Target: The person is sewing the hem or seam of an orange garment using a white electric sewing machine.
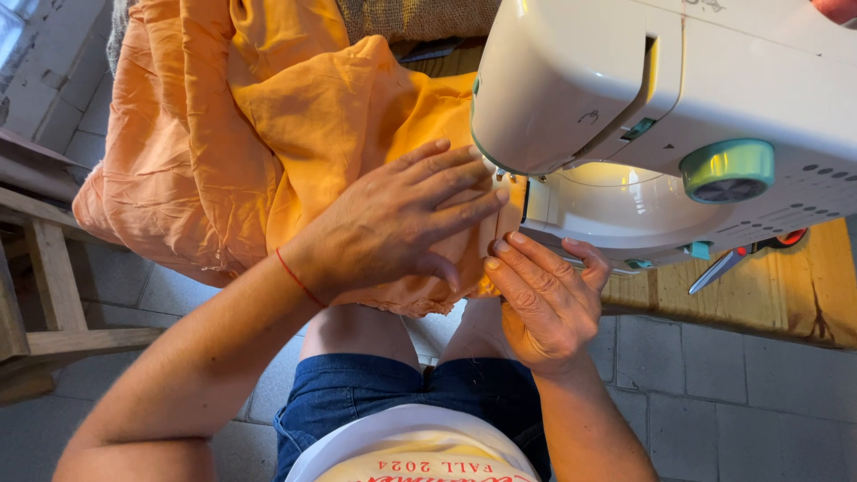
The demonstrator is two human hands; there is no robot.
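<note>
Both your hands sit at mid-frame on the orange fabric (268,134), which spills toward the upper left. Your left hand (393,223) lies flat, fingers spread, pressing the cloth beside the white sewing machine (661,98). Your right hand (544,303) pinches the fabric's edge under the machine head.

A floor of grey stone tiles (723,384) with pale grout lines spreads beneath a wooden tabletop (777,295), its planks yellow-brown and worn dark at the near edge, in bright daylight that falls from the upper right. At the left edge stands a rough frame of unpainted timber (54,286), its upright and crossbar joined above the tiles, with a weathered board beside it. A pale, scuffed wall surface (36,62) shows in the upper left corner, and a patch of coarse brown woven material (420,16) lies along the top of the view.
</note>
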